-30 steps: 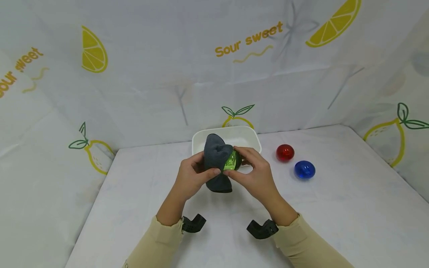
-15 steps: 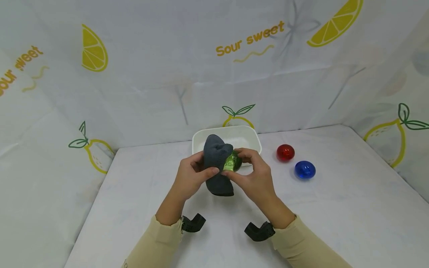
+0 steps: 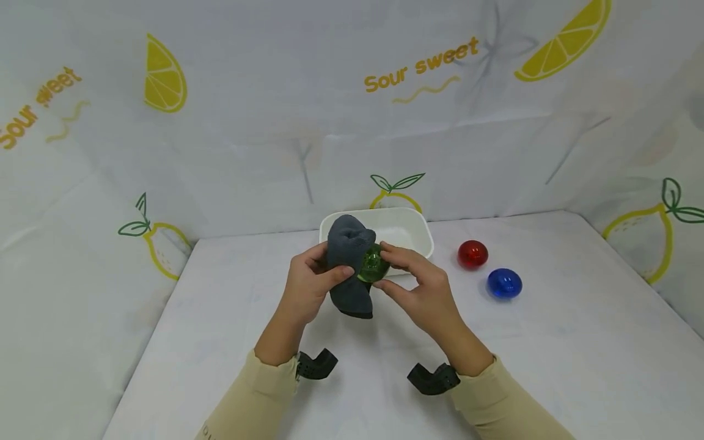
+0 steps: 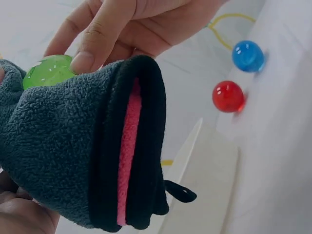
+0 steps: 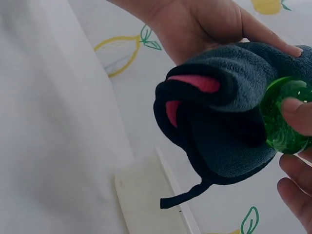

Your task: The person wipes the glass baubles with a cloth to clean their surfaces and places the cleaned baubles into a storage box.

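My left hand [image 3: 307, 282] grips a folded dark grey cloth [image 3: 342, 253], thumb on its near face. In the left wrist view the cloth [image 4: 63, 141] shows black edging, a pink inner layer and a small hanging loop [image 4: 180, 191]. A clear green ball [image 3: 374, 264] touches the cloth's right side, held between the thumb and fingers of my right hand [image 3: 426, 287]. In the right wrist view the ball [image 5: 279, 126] presses against the fold, and the cloth hides part of it in the left wrist view.
Behind the hands stands a white rectangular tray [image 3: 420, 235], partly covered by the cloth and right hand. To the right, a clear red ball [image 3: 472, 254] and a clear blue ball [image 3: 504, 283] lie on the white-covered table [image 3: 577, 330]. A lemon-print curtain [image 3: 247, 183] rises behind.
The green ball has turned in my right fingers and shows more of its round surface beside the cloth. The cloth has shifted slightly left; the head view has moved a little.
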Motion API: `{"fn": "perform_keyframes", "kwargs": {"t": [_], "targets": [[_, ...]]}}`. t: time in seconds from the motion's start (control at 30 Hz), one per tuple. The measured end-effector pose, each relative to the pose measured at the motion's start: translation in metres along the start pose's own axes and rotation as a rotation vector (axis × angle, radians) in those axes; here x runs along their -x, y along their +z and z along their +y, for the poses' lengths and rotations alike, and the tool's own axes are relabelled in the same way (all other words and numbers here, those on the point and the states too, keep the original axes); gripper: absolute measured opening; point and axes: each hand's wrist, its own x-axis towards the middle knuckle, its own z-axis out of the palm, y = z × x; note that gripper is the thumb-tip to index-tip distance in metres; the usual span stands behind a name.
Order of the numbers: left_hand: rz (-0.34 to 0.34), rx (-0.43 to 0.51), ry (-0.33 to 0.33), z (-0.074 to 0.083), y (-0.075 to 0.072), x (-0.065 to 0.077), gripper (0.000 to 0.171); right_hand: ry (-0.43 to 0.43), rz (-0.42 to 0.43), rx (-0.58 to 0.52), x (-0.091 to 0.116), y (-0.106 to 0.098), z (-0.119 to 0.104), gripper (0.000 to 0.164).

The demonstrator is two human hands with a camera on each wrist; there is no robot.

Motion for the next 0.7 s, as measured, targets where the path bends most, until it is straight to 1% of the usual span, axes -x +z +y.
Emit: {"fn": "perform_keyframes", "kwargs": {"t": [0.1, 0.17, 0.27, 0.33, 0.47, 0.63, 0.7], "targets": [[-0.018, 0.009, 0.005, 0.001, 0.0009, -0.0002, 0.057, 0.035, 0.024, -0.041, -0.0003, 0.0006, 0.0, 0.061], [-0.027, 0.01, 0.014, 0.001, 0.0009, 0.0, 0.059, 0.063, 0.025, -0.069, -0.0001, 0.0012, -0.0004, 0.067], [-0.041, -0.005, 0.024, 0.0014, 0.0005, 0.0006, 0.062, 0.09, 0.023, -0.125, -0.0001, 0.0007, -0.0006, 0.073], [-0.051, -0.025, 0.028, 0.0013, 0.0002, 0.0008, 0.066, 0.098, 0.017, -0.143, -0.0003, -0.0005, 0.0, 0.076], [-0.066, -0.043, 0.038, 0.0012, 0.0, 0.0014, 0.07, 0.104, -0.007, -0.148, -0.001, -0.0022, 0.0022, 0.076], [-0.09, -0.017, 0.059, 0.0015, 0.0005, 0.0018, 0.07, 0.112, -0.051, -0.125, -0.001, -0.0031, 0.0022, 0.072], [-0.096, -0.016, 0.06, 0.0024, 0.0012, 0.0019, 0.069, 0.118, -0.055, -0.113, -0.0007, -0.0034, 0.0012, 0.072]]}}
